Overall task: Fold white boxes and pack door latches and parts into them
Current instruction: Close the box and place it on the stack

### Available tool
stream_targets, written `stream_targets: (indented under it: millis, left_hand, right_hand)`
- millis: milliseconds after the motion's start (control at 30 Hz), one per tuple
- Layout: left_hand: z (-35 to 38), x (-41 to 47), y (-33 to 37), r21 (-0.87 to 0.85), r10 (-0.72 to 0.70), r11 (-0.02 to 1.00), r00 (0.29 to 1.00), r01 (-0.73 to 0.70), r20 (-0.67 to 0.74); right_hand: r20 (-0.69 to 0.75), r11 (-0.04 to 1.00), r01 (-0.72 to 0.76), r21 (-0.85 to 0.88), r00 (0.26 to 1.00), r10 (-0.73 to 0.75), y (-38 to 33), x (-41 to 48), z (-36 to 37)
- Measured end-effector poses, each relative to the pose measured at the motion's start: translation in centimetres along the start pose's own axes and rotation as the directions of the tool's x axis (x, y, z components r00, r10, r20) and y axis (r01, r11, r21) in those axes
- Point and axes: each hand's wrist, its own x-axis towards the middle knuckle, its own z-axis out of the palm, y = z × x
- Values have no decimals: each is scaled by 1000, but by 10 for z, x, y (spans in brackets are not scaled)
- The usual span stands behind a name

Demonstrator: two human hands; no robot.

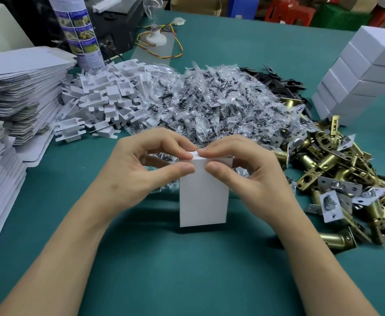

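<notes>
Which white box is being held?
The upright box at centre, its top pinched by the left hand and right hand; the stacked boxes sit far right, untouched.

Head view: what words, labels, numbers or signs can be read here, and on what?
On the tall can: a printed label with small pictures and text, too blurred to read.
On the white box: nothing printed.
On the stacked white boxes: nothing printed on the faces shown.
No other legible text.
</notes>
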Motion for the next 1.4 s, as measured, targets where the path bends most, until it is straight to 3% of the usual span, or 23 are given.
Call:
stream_targets:
  millis: [200, 400, 733, 867, 1000, 1167, 1300, 1400]
  left_hand:
    - [1, 1, -1, 20, -22, 1000, 1000, 22, -18]
    - [2, 1, -1, -2, -19, 1000, 1000, 19, 0]
    - [8, -7, 19, -150, -107, 980, 981, 131, 161]
    - [13, -15, 25, -125, -183, 968, 955, 216, 232]
    - [31, -31, 25, -192, -257, 939, 952, 286, 164]
    - [42, -38, 22, -281, -261, 915, 956, 289, 132]
    - [36, -41, 21, -244, -230, 935, 964, 257, 133]
    - [25, -47, 18, -183, -260, 936, 941, 301, 218]
  right_hand:
    - [-26, 988, -119, 104, 992, 122, 0, -1, -7]
    - [-22, 981, -135, 140, 990, 139, -1, 0, -8]
    - [156, 932, -243, 268, 966, 207, -27, -16, -23]
    - [96, 875, -251, 415, 968, 232, -27, -34, -7]
    - [26, 794, -279, 540, 949, 315, -28, -44, 12]
    - [-25, 787, -283, 548, 935, 354, -30, -46, 19]
    - [-19, 799, -305, 518, 930, 367, -30, -50, 15]
    - [-8, 833, -351, 428, 920, 392, -27, -60, 7]
